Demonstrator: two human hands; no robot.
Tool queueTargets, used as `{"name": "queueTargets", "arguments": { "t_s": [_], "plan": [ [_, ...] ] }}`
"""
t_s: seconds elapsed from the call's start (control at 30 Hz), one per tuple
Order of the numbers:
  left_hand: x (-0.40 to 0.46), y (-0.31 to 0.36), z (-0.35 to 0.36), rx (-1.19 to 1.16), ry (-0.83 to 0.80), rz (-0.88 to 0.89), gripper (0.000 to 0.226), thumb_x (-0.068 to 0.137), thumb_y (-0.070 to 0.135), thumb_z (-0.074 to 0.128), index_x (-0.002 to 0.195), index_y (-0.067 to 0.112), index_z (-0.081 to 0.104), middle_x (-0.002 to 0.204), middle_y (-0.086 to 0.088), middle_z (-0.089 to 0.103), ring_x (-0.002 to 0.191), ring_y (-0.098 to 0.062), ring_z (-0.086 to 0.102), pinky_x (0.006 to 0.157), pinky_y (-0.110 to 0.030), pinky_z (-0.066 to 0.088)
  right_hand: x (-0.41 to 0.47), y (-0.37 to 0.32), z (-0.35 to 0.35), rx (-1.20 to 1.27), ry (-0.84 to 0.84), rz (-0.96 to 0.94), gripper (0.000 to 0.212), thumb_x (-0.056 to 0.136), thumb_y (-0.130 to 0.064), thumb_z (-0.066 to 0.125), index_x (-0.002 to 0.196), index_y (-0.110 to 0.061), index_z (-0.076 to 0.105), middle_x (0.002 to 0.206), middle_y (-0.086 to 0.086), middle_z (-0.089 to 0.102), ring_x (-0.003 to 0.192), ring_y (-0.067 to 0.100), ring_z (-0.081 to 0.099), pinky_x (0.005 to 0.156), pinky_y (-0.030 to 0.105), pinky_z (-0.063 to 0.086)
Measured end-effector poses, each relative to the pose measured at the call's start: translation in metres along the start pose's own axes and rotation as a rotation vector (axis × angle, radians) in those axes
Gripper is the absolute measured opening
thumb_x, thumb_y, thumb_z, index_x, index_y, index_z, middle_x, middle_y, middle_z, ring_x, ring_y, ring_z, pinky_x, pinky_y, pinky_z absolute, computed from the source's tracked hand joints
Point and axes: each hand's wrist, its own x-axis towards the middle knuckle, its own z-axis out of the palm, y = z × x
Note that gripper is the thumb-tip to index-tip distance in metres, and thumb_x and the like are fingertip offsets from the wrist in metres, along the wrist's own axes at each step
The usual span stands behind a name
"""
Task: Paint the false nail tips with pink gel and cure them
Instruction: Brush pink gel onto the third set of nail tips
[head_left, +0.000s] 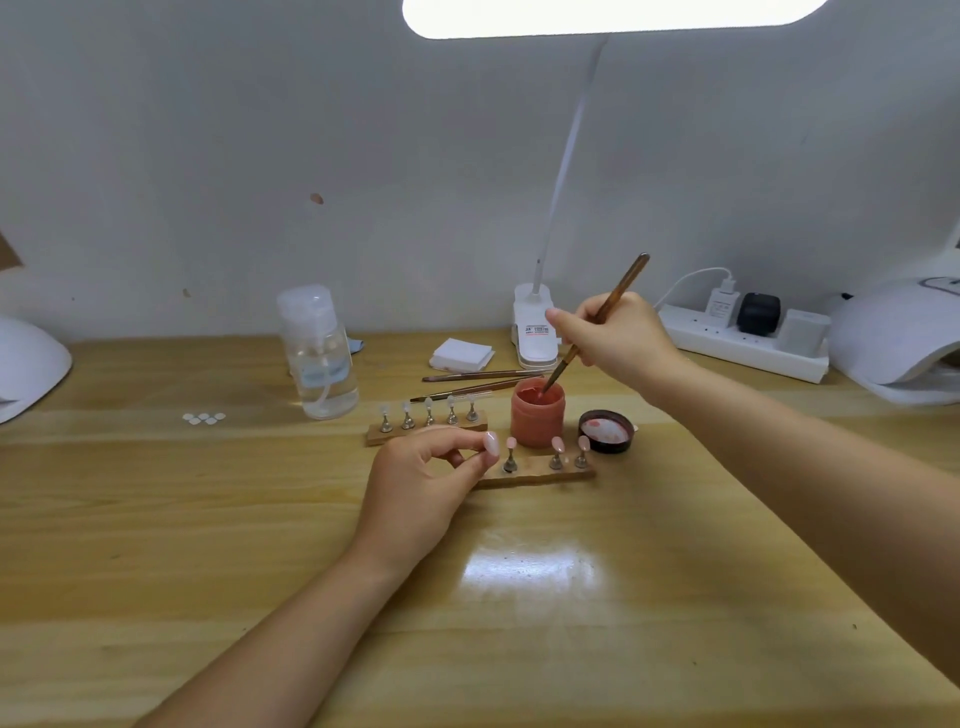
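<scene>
Head: right fingers (582, 317) pinch brush (597, 319); left fingers (457, 441) pinch nail tip (491, 443).

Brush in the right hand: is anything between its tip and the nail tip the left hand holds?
Nothing visible. The wooden-handled brush dips into the open pink gel jar; the pale pink nail tip sits left of the jar, open air between.

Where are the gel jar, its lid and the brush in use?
gel jar (536, 422), head view, front wall.
lid (607, 431), head view, pink-smeared inside face.
brush (621, 285), head view, wooden handle above the right hand (618, 335).
</scene>
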Motion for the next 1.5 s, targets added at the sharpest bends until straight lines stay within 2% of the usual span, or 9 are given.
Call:
{"name": "queueTargets", "arguments": {
  "t_s": [0.1,0.23,0.43,0.77,0.9,1.03,1.1,1.27,1.5],
  "plan": [
    [0.000,0.001,0.000,0.003,-0.003,-0.005,0.027,0.073,0.019,0.074,0.066,0.044,0.066,0.076,0.025,0.067,0.063,0.001,0.054,0.065,-0.005,0.041,-0.002,0.004,-0.009,0.055,-0.003,0.064,0.039,0.090,-0.030,0.058,0.056,-0.011,0.056,0.039,-0.005,0.048,0.032,0.000,0.042,0.040,0.012,0.032],
    [0.000,0.002,0.000,0.004,-0.009,-0.006,0.025,0.073,0.019,0.073,0.068,0.043,0.066,0.079,0.026,0.067,0.066,-0.001,0.056,0.065,-0.005,0.041,-0.005,0.009,-0.014,0.115,-0.015,0.149,0.040,0.089,-0.032,0.059,0.056,-0.011,0.056,0.043,-0.001,0.049,0.041,0.010,0.041,0.043,0.022,0.032],
    [0.000,0.002,0.000,0.008,-0.020,-0.011,0.024,0.074,0.019,0.073,0.069,0.041,0.066,0.074,0.027,0.067,0.066,0.002,0.056,0.061,-0.005,0.042,-0.007,0.010,-0.021,0.161,0.003,0.215,0.037,0.091,-0.028,0.056,0.059,-0.011,0.056,0.047,0.000,0.050,0.049,0.016,0.043,0.046,0.022,0.034],
    [-0.001,0.003,0.000,-0.007,-0.027,-0.007,0.020,0.074,0.016,0.073,0.072,0.036,0.069,0.077,0.017,0.068,0.069,-0.007,0.059,0.064,-0.008,0.044,-0.024,0.006,-0.024,0.456,0.050,0.285,0.039,0.096,-0.036,0.046,0.069,-0.012,0.058,0.043,-0.001,0.055,0.033,0.006,0.041,0.038,0.014,0.035],
    [-0.001,0.003,0.001,-0.003,-0.036,0.012,0.024,0.074,0.012,0.073,0.072,0.036,0.069,0.076,0.016,0.068,0.069,-0.008,0.058,0.066,-0.007,0.043,-0.063,0.003,-0.008,0.494,-0.011,-0.022,0.035,0.097,-0.028,0.042,0.078,-0.010,0.065,0.059,0.003,0.066,0.048,0.011,0.057,0.044,0.019,0.043],
    [0.000,0.002,0.001,-0.032,-0.043,0.014,0.019,0.074,0.010,0.073,0.074,0.029,0.072,0.076,0.011,0.068,0.065,-0.003,0.053,0.065,-0.008,0.041,-0.102,0.010,0.013,0.320,0.102,-0.424,0.025,0.090,-0.020,0.057,0.067,-0.016,0.065,0.059,-0.008,0.062,0.053,0.005,0.057,0.052,0.022,0.044],
    [0.000,0.002,0.001,-0.038,-0.046,0.017,0.016,0.074,0.010,0.073,0.076,0.025,0.072,0.076,0.008,0.068,0.064,-0.003,0.052,0.066,-0.009,0.042,-0.110,0.013,0.019,0.276,0.165,-0.487,0.028,0.088,-0.026,0.051,0.063,-0.020,0.063,0.057,-0.008,0.061,0.051,0.009,0.056,0.052,0.031,0.045],
    [0.000,0.002,0.001,-0.028,-0.052,0.010,0.012,0.074,0.011,0.073,0.079,0.022,0.074,0.076,0.006,0.068,0.063,-0.003,0.051,0.066,-0.009,0.041,-0.111,0.019,0.027,0.206,0.216,-0.602,0.033,0.090,-0.020,0.047,0.065,-0.009,0.066,0.061,-0.004,0.062,0.058,0.009,0.058,0.055,0.035,0.046],
    [0.000,0.002,0.000,-0.022,-0.043,0.009,0.024,0.073,0.008,0.073,0.077,0.031,0.070,0.077,0.010,0.067,0.064,-0.004,0.052,0.065,-0.008,0.041,-0.114,0.021,0.031,0.170,0.181,-0.673,0.049,0.097,-0.032,0.040,0.064,-0.006,0.067,0.060,-0.002,0.064,0.057,0.005,0.058,0.057,0.016,0.044]
  ]
}}
